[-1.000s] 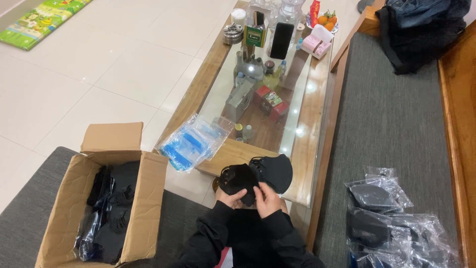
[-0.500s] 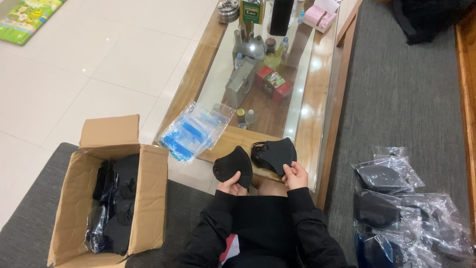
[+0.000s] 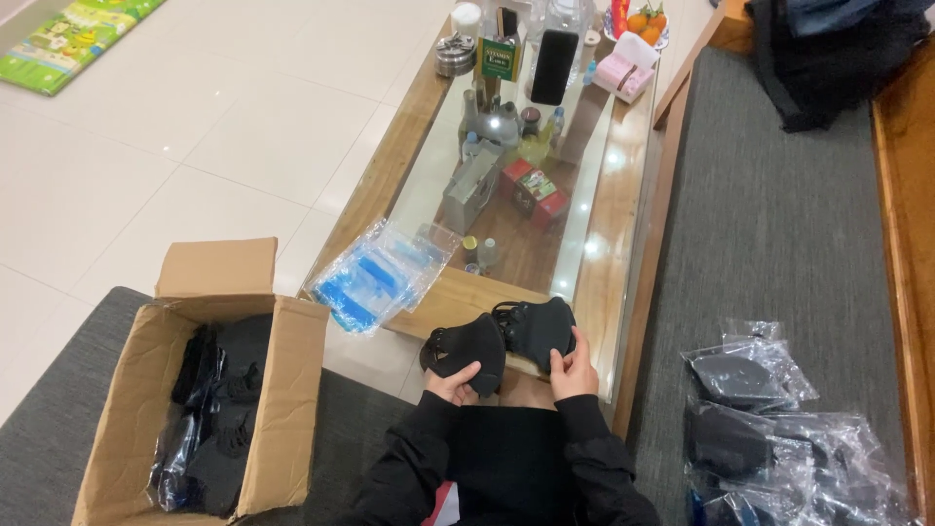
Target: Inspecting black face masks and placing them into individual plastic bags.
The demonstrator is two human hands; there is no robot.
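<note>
Above the lap, at the near end of the glass-topped coffee table (image 3: 623, 253), 2 black face masks are held side by side, their inner edges overlapping. Left hand (image 3: 454, 382) is closed on the lower edge of the left mask (image 3: 466, 348), thumb on its face; right hand (image 3: 574, 370) is clamped on the lower right edge of the right mask (image 3: 538, 326), fingers curled behind it. Both masks hang over the table's wooden near rim, with ear loops showing at the left mask's outer side and where the 2 meet. Just left of the hands, a stack of clear plastic bags with blue strips (image 3: 375, 276) lies on the table corner, overhanging its left edge. Farther left, an open cardboard box (image 3: 282, 390) sits on the grey seat, flaps up, holding more black masks; a narrow strip of grey cushion separates it from the person's left sleeve. On the right, a pile of bagged black masks (image 3: 769, 429) rests on the grey cushion (image 3: 779, 214), well apart from the right hand, with a wide bare stretch of cushion beyond it. Bottles, small boxes and a dark phone crowd the table's middle and far end. Pale floor tiles (image 3: 224, 127) lie open to the left of the table.
</note>
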